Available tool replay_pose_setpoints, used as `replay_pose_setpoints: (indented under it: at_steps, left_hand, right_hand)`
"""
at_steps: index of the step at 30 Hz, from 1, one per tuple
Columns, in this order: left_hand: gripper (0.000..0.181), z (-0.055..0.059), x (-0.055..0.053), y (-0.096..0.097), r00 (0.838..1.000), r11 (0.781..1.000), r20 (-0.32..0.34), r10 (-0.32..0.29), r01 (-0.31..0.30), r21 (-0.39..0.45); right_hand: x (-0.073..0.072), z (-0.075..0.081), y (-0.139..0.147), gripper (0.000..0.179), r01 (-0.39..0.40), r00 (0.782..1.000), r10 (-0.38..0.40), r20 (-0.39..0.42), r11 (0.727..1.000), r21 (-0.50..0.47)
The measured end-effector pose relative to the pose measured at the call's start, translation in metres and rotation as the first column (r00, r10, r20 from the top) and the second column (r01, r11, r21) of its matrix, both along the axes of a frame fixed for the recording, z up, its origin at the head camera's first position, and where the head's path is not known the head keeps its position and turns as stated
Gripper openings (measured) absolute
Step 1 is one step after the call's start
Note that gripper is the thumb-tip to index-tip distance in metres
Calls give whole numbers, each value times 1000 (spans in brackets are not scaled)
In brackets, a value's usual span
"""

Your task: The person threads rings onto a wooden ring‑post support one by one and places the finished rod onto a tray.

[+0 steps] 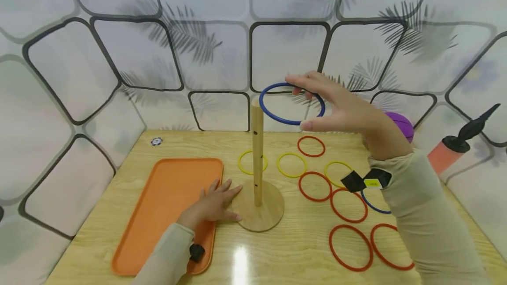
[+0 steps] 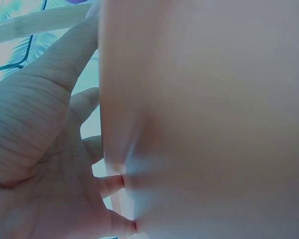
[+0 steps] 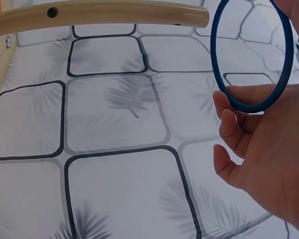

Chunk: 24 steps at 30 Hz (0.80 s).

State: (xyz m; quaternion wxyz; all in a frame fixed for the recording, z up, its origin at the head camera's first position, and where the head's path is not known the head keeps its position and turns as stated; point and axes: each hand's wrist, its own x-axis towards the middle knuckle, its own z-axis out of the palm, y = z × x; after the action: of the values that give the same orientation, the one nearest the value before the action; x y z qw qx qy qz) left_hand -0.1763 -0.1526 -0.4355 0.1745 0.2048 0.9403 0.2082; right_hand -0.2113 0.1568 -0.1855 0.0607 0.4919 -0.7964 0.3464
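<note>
A wooden post with dark holes stands upright on a round wooden base. My right hand holds a blue ring between thumb and fingers, level with the post's top and just right of it. In the right wrist view the ring is off the tip of the post, with nothing threaded through it. Low on the left, my left hand lies with fingers spread, fingertips and thumb at the base's left edge. Its wrist is over the orange tray.
Several red rings and yellow rings lie on the table right of and behind the post. Another blue ring is partly hidden by the right sleeve. A purple ball, a pink cylinder with black top and a chip are farther out.
</note>
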Motion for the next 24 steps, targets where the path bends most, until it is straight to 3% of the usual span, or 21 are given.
replay_pose_setpoints:
  at_steps: [6, 12, 17, 24]
  left_hand:
    - [85, -4, 0, 0, 1000, 1000, 0, 0, 0, 7]
    - [85, -3, -1, -2, 1000, 1000, -3, -3, 3, 18]
    - [85, -1, -1, -1, 1000, 1000, -2, -4, 4, 20]
    - [85, -2, -2, 0, 1000, 1000, -1, -2, 2, 5]
  right_hand:
    - [-5, -6, -15, 77, -30, 999, 30, -18, 999, -40]
    - [-5, -13, -26, 76, 4, 1000, -4, 10, 1000, -25]
    - [-4, -26, -32, 76, 24, 999, -23, 49, 1000, -15]
    - [-5, -52, -32, 81, -26, 996, 31, 88, 998, -55]
